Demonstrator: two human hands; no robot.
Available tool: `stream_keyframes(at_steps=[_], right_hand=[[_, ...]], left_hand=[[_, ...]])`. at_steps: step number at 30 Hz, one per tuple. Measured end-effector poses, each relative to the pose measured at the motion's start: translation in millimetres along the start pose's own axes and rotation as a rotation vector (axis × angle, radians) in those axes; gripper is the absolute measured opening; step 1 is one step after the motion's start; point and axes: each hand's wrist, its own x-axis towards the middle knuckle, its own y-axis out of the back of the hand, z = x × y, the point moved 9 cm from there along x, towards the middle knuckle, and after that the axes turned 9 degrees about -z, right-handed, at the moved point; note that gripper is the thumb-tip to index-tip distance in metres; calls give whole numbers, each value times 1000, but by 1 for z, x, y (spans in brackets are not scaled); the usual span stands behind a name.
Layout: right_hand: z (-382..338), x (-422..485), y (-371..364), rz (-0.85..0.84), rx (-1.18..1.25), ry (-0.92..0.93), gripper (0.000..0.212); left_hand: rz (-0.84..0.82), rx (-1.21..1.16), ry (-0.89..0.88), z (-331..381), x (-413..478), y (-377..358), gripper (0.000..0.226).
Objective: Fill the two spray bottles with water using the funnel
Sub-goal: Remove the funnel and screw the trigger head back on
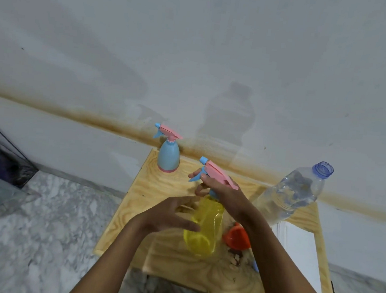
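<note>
two plastic spray bottles with pink trigger heads: one pale blue bottle (168,157), one translucent yellow bottle (203,226). one clear plastic water bottle (288,196). one orange plastic funnel (236,237). one pale wooden table (151,189).

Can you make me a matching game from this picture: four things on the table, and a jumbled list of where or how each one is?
1 blue bottle
2 yellow bottle
3 funnel
4 water bottle

A uncapped, far right
B gripped by the right hand
C at the table's far edge, untouched
D orange, right of the yellow bottle

Pairs: 1-C, 2-B, 3-D, 4-A
</note>
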Motion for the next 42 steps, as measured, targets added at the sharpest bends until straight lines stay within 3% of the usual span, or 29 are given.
stream_keyframes(at_steps=[2, 5, 7, 11, 14, 24, 33, 42], right_hand=[[11, 3, 4, 32, 28, -23, 37], [34, 11, 2, 32, 29, -94, 37], [51, 16, -4, -3, -11, -187, 32], [88, 27, -17, -89, -59, -357, 40], [112, 37, -21, -115, -122, -435, 40], [161, 66, -24, -162, -210, -587, 36], [161, 76, -28, -164, -206, -552, 33], [162, 76, -21, -153, -229, -568, 12]], left_hand=[[134, 36, 95, -30, -5, 21, 75], [512, 162, 264, -76, -18, 60, 75], [626, 288, 379, -100, -23, 71, 81], [638, 443, 609, -127, -27, 72, 87], [651, 534, 661, -128, -25, 72, 88], [701, 565, 672, -130, -19, 77, 85], [725, 547, 687, -131, -19, 77, 90], [727, 547, 685, -131, -19, 78, 90]])
